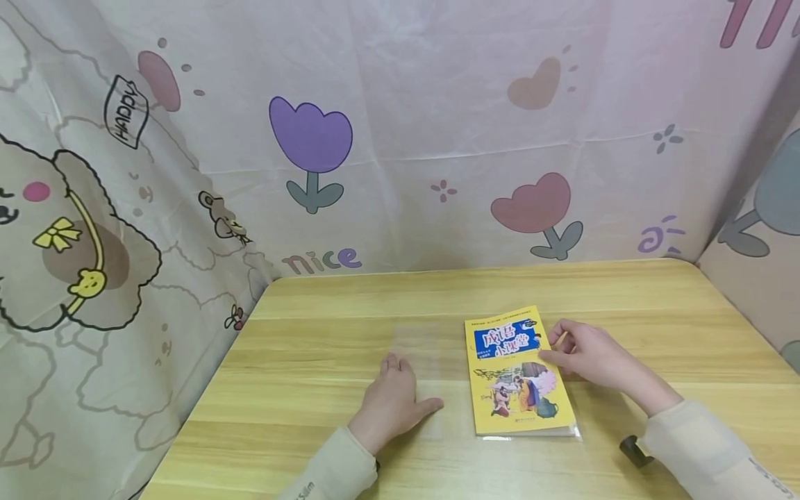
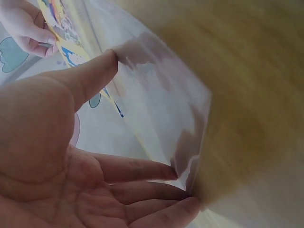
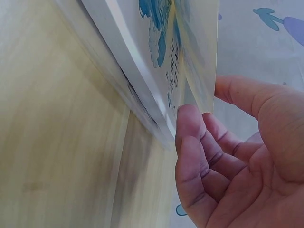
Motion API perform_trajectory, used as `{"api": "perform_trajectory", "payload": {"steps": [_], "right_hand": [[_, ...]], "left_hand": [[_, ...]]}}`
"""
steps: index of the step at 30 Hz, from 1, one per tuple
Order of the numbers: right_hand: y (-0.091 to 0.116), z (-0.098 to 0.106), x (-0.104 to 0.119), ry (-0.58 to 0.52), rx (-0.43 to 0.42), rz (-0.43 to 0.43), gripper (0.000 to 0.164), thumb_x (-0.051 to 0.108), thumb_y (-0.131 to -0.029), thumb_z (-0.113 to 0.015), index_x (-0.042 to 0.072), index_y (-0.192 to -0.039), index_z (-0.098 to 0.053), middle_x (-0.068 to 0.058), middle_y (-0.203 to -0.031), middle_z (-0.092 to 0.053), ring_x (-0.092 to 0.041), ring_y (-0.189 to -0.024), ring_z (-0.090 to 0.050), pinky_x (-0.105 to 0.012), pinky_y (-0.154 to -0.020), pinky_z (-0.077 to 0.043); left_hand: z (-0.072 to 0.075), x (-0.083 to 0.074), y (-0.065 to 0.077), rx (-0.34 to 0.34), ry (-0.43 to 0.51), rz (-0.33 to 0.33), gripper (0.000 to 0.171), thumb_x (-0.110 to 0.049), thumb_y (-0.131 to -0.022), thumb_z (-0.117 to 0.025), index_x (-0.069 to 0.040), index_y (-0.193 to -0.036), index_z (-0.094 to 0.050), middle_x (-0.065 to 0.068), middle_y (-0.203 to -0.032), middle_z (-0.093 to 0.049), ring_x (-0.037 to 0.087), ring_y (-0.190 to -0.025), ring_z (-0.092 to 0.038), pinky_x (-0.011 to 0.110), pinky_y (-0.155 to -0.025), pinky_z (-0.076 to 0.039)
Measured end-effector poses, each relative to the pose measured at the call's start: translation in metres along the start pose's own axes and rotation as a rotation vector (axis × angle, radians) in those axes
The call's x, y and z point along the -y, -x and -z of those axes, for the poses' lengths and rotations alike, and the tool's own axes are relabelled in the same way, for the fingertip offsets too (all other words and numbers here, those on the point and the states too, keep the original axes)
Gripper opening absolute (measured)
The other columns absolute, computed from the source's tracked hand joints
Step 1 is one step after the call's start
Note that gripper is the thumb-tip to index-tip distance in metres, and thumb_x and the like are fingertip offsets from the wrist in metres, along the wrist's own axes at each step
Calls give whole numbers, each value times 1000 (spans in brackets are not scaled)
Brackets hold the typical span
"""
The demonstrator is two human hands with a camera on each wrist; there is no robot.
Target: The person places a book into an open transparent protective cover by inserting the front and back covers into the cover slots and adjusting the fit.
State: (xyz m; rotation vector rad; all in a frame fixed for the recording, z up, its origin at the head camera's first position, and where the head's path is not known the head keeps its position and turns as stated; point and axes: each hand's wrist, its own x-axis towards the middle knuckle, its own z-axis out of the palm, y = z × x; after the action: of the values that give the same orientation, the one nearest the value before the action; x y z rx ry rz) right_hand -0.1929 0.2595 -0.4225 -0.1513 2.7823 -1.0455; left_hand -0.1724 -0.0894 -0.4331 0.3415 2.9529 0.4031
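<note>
A yellow book (image 1: 525, 375) with a blue title panel lies on the table, its cover face up. Beneath and to the left of it spreads a clear plastic sheet (image 1: 431, 389), which looks like a book jacket. My left hand (image 1: 392, 403) rests on this sheet left of the book, fingers extended; in the left wrist view the thumb and fingertips touch the plastic (image 2: 156, 90). At the book's right edge, my right hand (image 1: 590, 354) pinches the front cover (image 3: 202, 57) between thumb and fingers. That cover stands slightly raised, and a page with teal artwork (image 3: 159, 42) shows under it.
The wood-grain table (image 1: 300, 347) reaches back to a printed cloth (image 1: 406, 139) with flowers and hearts. More printed cloth (image 1: 94, 243) hangs along the left side, and another stretch hangs at the right. A black strap piece (image 1: 635, 451) sits by the right sleeve.
</note>
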Motion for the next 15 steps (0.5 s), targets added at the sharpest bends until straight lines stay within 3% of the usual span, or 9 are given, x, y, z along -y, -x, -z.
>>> {"api": "perform_trajectory", "payload": {"steps": [15], "right_hand": [[-1, 2, 2, -20, -4, 16, 36, 31, -98, -79, 4, -112, -61, -5, -89, -65, -18, -72, -61, -25, -56, -47]], "left_hand": [[0, 0, 2, -22, -72, -17, 95, -55, -94, -78, 21, -144, -52, 46, -155, -45, 54, -148, -49, 58, -103, -60]]}}
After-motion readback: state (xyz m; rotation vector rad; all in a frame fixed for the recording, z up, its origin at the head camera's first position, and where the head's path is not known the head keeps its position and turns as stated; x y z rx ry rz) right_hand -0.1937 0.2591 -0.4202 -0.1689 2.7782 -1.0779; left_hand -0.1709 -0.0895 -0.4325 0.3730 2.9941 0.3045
